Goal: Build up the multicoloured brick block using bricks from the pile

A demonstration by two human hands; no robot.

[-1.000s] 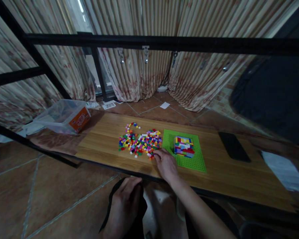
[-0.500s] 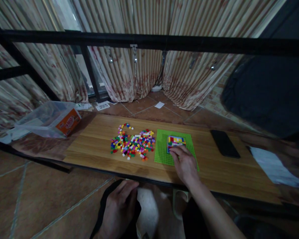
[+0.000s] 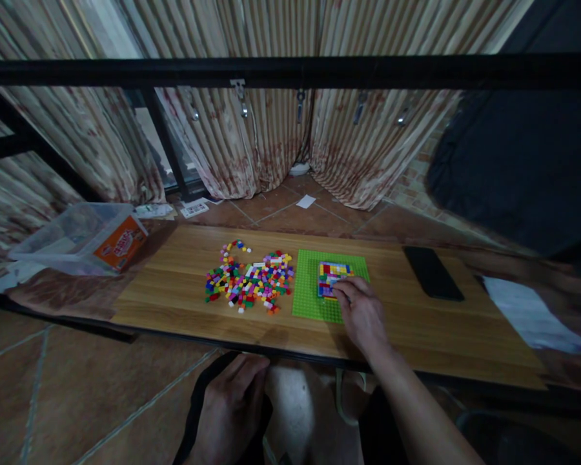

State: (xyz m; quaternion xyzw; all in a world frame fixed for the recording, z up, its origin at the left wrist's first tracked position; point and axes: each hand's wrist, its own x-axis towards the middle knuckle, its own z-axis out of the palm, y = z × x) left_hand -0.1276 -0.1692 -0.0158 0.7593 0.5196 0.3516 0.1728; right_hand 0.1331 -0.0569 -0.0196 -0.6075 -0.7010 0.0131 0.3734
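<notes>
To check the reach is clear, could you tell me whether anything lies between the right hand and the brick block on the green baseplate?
Nothing visible does: the right hand touches the near edge of the brick block. The pile of loose bricks lies to the left and the black phone to the right, both apart.

No text can be read with confidence. Orange label (image 3: 122,241) on the side of the clear plastic box (image 3: 62,234), left of frame, carries red lettering too blurred to read. Printed card (image 3: 194,208) on the floor, upper left of centre, shows dark marks too small to resolve.
</notes>
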